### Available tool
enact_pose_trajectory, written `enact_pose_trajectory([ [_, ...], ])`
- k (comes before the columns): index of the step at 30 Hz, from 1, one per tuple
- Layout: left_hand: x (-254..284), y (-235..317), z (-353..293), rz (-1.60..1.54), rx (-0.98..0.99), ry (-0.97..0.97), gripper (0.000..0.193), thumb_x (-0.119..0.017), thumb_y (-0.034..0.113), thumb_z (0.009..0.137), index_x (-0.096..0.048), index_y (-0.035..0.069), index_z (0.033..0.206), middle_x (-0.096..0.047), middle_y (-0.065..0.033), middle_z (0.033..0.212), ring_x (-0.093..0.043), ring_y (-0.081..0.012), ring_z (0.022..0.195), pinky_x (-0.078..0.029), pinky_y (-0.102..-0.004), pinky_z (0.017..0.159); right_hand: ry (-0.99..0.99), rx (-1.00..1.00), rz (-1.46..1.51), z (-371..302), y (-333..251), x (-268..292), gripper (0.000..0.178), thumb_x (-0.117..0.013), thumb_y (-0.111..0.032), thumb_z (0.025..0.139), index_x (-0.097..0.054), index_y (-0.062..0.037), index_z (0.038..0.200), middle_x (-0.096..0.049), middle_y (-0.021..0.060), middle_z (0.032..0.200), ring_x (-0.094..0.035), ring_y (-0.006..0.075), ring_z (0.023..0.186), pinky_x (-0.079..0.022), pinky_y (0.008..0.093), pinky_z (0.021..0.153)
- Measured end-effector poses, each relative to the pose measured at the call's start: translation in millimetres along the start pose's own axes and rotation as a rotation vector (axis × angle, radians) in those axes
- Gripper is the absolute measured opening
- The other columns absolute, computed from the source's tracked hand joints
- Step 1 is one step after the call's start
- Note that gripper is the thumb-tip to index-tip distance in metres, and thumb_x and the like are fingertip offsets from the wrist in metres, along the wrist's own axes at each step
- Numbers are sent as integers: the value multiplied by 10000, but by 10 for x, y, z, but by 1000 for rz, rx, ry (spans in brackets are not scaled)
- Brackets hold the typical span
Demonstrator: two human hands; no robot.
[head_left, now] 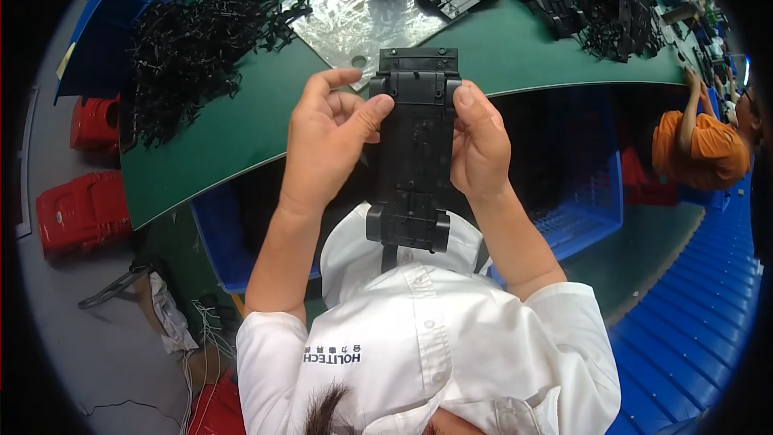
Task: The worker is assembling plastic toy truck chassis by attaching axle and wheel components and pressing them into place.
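A long black part (417, 149) is held in front of the chest, near the bench (250, 125). The right hand (483, 141) grips its upper right side, fingers curled; the left hand (328, 133), index finger raised, pinches the upper left corner. Beyond lies a metal plate (342, 12), beside piled small black pieces (189, 52).

Two red plastic stools (84, 213) stood one behind the other at the left, below a blue bin (97, 28). Nearer, loose white cables (208, 326) trailed beside crumpled white wrapping (169, 318). At the far right, a person in an orange top (700, 149) was beyond a ribbed blue surface (684, 330).
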State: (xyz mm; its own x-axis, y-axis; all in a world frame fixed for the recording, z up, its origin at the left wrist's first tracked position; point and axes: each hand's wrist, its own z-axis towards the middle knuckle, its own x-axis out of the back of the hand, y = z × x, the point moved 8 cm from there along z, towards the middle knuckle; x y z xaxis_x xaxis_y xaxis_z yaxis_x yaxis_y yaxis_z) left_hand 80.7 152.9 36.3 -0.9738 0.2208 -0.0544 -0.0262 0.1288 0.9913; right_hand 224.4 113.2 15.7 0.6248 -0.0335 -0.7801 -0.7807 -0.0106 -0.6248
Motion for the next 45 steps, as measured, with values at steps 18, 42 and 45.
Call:
enact_pose_trajectory([
  [18,-32,-328,1,-434,408,-294,358,-611,196,842,-543,-28,1112,-631,-80,907,-624,-134,750,-534,-272,676,48,-238,-199,33,127,165,287,-476,-216,921,-556,27,1051,-614,91,942,-597,132,839,-507,281,751],
  [42,-26,-466,-5,-623,438,-238,303,-582,167,850,-561,-47,1064,-620,-96,939,-602,-132,812,-524,-261,720,56,-311,-206,27,167,142,288,-461,-186,912,-545,35,1076,-620,82,881,-607,126,745,-523,257,656],
  [45,-38,-473,-8,-638,442,-239,320,-579,164,851,-546,-44,1091,-614,-92,953,-601,-129,815,-525,-264,717,67,-302,-212,35,156,116,310,-458,-179,911,-514,38,1124,-616,81,895,-604,119,745,-521,254,653],
])
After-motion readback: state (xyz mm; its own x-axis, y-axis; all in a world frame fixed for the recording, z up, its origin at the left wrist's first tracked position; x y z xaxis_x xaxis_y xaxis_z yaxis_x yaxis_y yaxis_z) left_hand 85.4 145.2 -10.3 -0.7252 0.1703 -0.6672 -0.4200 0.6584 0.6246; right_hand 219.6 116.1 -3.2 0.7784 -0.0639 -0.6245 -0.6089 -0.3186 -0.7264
